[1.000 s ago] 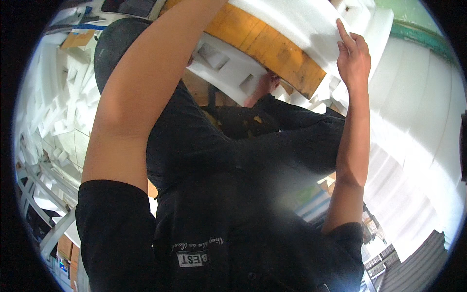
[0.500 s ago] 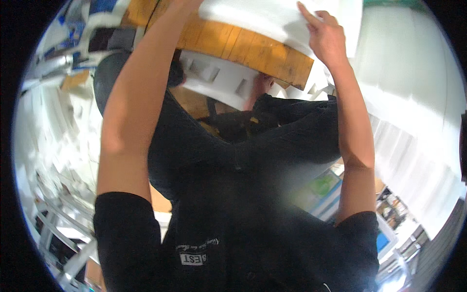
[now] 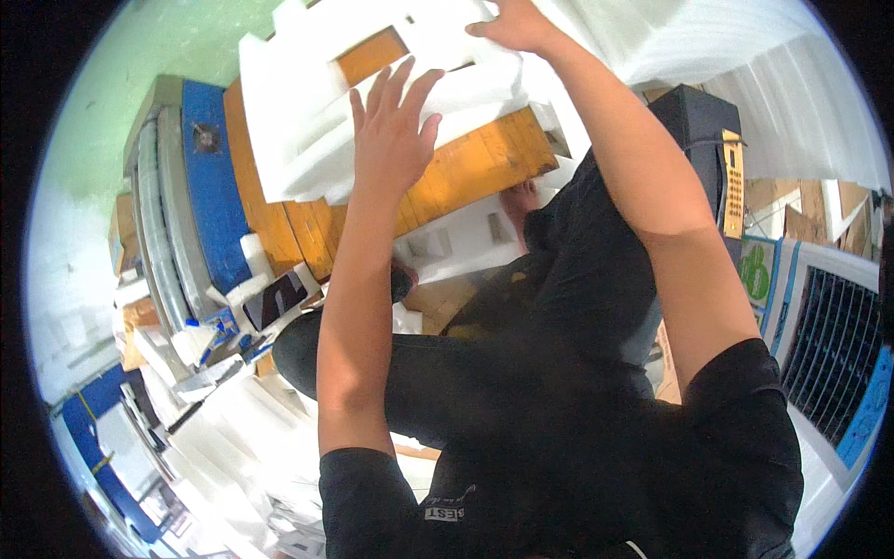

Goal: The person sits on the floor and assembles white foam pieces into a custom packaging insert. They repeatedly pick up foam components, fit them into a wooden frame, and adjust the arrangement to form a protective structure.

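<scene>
A white foam sheet (image 3: pixel 284 88) with rectangular cut-outs lies on a wooden bench (image 3: pixel 456 177) at the top of the head view. Spread wide, the fingers of my left hand (image 3: pixel 393 135) are at the near part of the foam; nothing is gripped in them. My right hand (image 3: pixel 517 26) is at the foam's far right, its thumb stretched out. The upper picture edge cuts off some of its fingers, and I see nothing held there. Whether either palm presses on the foam, I cannot tell.
Another white foam piece (image 3: pixel 452 240) with cut-outs is under the bench by my foot (image 3: pixel 523 197). A dark phone-like slab (image 3: pixel 276 300) lies left of the bench, near scattered foam scraps. A black box (image 3: pixel 694 126) stands at the right, above a blue-edged grille panel (image 3: pixel 829 345).
The view has swung round, bringing the cut-out foam into sight. My left hand, formerly beyond the upper edge, now shows with fingers spread. My right hand, earlier pointing a finger, sits nearer the upper edge.
</scene>
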The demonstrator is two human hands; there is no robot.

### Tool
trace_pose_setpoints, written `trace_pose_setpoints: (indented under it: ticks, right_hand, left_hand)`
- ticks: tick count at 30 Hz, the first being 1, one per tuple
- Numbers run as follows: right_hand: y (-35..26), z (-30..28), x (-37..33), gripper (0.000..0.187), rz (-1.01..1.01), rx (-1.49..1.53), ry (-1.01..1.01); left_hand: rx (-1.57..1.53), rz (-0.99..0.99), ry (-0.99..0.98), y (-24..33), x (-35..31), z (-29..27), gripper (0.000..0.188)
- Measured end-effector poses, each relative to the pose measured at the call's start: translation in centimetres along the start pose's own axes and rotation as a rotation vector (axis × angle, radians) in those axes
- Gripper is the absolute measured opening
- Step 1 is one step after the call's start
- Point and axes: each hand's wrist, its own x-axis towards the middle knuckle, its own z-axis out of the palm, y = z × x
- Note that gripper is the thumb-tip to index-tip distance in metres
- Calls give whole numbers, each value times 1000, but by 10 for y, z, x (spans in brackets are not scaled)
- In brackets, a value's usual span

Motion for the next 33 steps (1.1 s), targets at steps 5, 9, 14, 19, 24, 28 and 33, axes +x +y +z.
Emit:
trace_pose_setpoints:
  ticks: [5,9,14,19,24,28,33]
  right_hand:
    - [6,23,4,71,-10,-19,28]
    - [-2,23,8,70,-12,-46,4]
    - [-5,20,14,68,16,-75,-22]
    - [0,22,14,68,-17,-68,10]
    - [0,22,15,69,-10,-100,-25]
    - [-6,16,14,70,26,-92,-87]
    - [-4,2,3,67,60,70,-25]
  left_hand:
    - [-41,96,-225,-8,22,13,63]
    - [-2,101,-151,-12,13,17,66]
    - [-16,-18,-172,-12,19,24,69]
    - [26,-45,-176,-9,22,31,69]
    - [10,-70,-188,-13,23,36,69]
    - [23,-76,-196,-14,22,38,68]
    - [84,-23,-183,-11,23,35,66]
